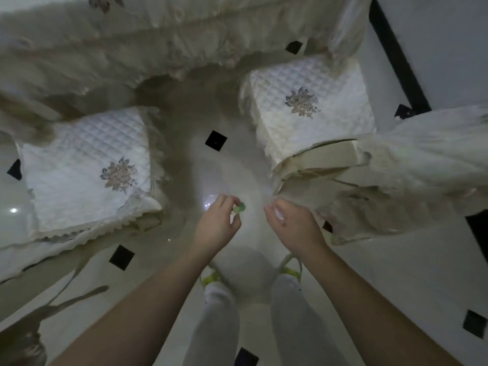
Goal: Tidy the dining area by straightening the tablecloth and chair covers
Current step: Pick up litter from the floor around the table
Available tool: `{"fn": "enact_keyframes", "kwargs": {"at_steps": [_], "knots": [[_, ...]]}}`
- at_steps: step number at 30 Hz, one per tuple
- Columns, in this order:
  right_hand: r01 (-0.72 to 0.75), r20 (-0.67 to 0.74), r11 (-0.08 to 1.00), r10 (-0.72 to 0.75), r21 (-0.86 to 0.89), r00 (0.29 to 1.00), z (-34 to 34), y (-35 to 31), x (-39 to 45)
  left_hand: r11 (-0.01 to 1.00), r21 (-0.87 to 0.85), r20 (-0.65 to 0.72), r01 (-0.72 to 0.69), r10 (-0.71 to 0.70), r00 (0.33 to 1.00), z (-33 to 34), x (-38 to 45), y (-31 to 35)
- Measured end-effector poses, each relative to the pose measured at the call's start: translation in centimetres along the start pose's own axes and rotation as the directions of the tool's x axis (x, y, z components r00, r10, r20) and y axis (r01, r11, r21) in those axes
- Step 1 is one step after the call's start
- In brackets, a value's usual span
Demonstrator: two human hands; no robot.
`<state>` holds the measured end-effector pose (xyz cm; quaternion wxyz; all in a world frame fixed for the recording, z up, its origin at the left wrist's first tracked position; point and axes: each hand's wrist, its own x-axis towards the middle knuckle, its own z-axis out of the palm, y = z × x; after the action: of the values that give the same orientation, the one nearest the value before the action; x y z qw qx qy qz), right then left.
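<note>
Left hand (217,223) pinching small blurred green item (239,207); right hand (291,225) curled, contents indiscernible; tablecloth (163,35) cropped at top.

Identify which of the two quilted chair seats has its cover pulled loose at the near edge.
The right-hand seat: its cover hangs loose by the right hand. The left-hand seat lies flat.

Pretty dim and grey overall, kinda hazy. The glossy floor (396,273) throws back a soft glare patch between the chairs plus a small bright spot at the far left. Heavy fisheye bending at the edges, and the tablecloth (158,35) up top is smeared with blur.
</note>
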<state>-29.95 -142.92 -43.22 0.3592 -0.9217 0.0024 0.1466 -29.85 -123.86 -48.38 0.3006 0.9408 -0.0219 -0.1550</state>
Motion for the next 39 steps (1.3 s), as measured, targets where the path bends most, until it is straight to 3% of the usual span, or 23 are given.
{"fn": "enact_keyframes", "kwargs": {"at_steps": [3,8,13,16,22,28,39], "knots": [[0.041,-0.049,0.996,-0.045,-0.077,0.998,4.4,2.6,2.7,0.999,0.029,0.035,-0.013,0.012,0.999,3.7,2.7,-4.5],[0.0,-0.059,0.991,-0.008,-0.133,0.998,12.9,9.0,6.8,0.987,0.052,0.085,-0.153,0.148,0.985,11.8,7.5,-12.0],[0.0,-0.043,0.985,-0.008,-0.175,0.999,20.8,15.8,11.5,0.987,0.137,0.142,-0.079,0.059,0.988,21.7,12.2,-19.0],[0.1,-0.057,0.964,-0.117,-0.246,0.992,24.3,19.3,13.7,0.968,0.251,0.168,-0.017,-0.026,0.985,27.3,14.4,-22.4],[0.224,-0.037,0.927,-0.246,-0.301,0.969,30.3,25.2,17.6,0.885,0.459,0.288,-0.075,-0.068,0.955,35.3,18.3,-27.9],[0.219,-0.022,0.913,-0.241,-0.343,0.97,33.8,29.1,18.5,0.711,0.68,0.302,-0.177,-0.052,0.952,41.1,20.8,-31.5],[0.195,-0.001,0.946,-0.202,-0.261,0.979,32.7,29.3,18.2,0.831,0.547,0.383,-0.103,-0.139,0.913,42.6,20.2,-31.8]]}}
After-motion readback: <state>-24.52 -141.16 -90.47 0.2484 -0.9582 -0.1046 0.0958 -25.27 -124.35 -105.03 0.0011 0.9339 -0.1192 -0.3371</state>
